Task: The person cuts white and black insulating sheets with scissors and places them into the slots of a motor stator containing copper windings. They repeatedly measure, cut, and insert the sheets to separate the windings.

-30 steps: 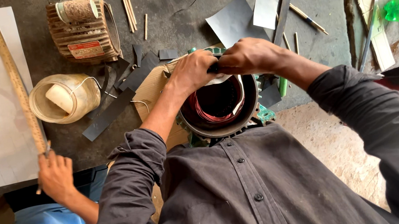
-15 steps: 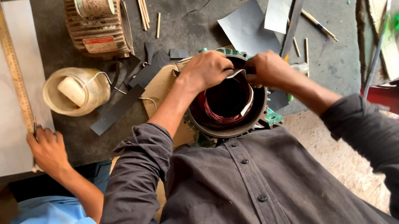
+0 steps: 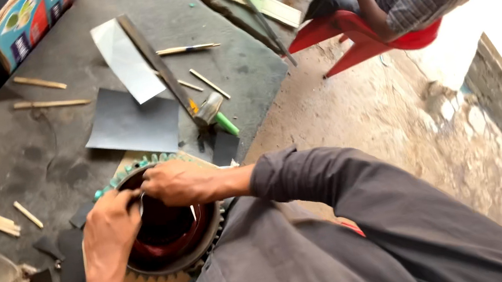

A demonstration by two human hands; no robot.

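Both hands meet at the 12 o'clock rim of the round green-finned motor stator (image 3: 176,243) on the grey tabletop (image 3: 6,156). The left hand (image 3: 108,228) and right hand (image 3: 179,182) each pinch something small there, fingers together; what it is cannot be told. A dark grey paper sheet (image 3: 134,121) lies at 12 o'clock beyond.

We worked at a dark, stained workbench (image 3: 27,160) beside a dusty concrete floor (image 3: 400,128); a red plastic chair (image 3: 369,30) stood beyond, daylight glaring at the right.
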